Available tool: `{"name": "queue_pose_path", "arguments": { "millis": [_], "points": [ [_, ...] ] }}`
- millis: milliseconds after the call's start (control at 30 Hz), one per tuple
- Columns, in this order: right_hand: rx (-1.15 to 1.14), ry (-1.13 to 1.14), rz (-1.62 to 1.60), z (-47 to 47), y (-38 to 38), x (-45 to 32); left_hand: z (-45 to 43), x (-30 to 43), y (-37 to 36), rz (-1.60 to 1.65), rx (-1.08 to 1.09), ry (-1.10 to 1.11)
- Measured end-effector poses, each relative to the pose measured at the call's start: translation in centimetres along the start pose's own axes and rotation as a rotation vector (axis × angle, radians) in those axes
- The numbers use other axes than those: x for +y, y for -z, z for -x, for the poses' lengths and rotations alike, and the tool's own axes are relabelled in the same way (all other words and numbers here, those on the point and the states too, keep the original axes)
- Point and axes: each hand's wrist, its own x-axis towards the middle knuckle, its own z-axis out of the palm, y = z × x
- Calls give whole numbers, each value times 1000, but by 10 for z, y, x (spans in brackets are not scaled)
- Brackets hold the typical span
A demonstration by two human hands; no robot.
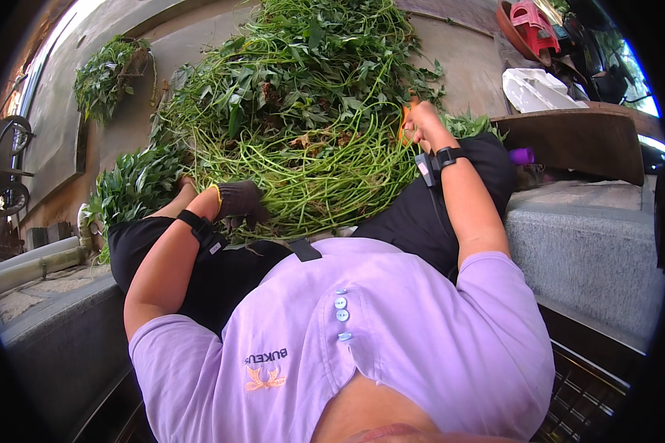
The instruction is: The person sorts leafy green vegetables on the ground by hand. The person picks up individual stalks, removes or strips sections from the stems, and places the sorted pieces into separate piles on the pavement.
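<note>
A large heap of leafy green vines (310, 72), which look like sweet potato vines, lies on the ground before me. Their long bare stems (321, 183) run across towards my lap. My left hand (243, 204), in a dark knitted glove with a yellow cuff edge, rests at the near left edge of these stems. Its fingers point down, and whether they grip a stem is hidden. Bare and with curled fingers, my right hand (425, 123) is at the heap's right side, against an orange object (405, 124) partly hidden; I cannot tell whether I hold it.
Bunched leafy tops (138, 180) lie by my left leg, and a smaller bundle (111, 75) is farther left. On the right are a curved brown board (576, 141), white foam box (537, 89), red plastic stool (535, 25) and stone ledge (582, 238). Pipes (39, 266) run at left.
</note>
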Motion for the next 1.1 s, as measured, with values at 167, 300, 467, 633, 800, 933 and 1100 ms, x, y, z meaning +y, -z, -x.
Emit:
{"name": "queue_pose_path", "arguments": {
  "millis": [167,300,467,633,800,933,1100],
  "points": [
    [-125,-233,403,-45,-57,36,3,6,-7,-89,44,61],
    [-97,-306,439,-47,-54,61,9,2,9,110,213,-47],
    [-73,-78,416,14,-62,31,35,-15,44,1054,331,-300],
    [518,306,714,45,-51,-5,68,-7,70,1215,456,-648],
    [416,1082,735,80,-98,-20,65,16,71,1175,558,-771],
    [-415,682,1042,68,-152,15,67,10,76,1216,356,-936],
    [-28,713,1356,103,-129,-59,83,0,85,1317,548,-1029]
  ]
}}
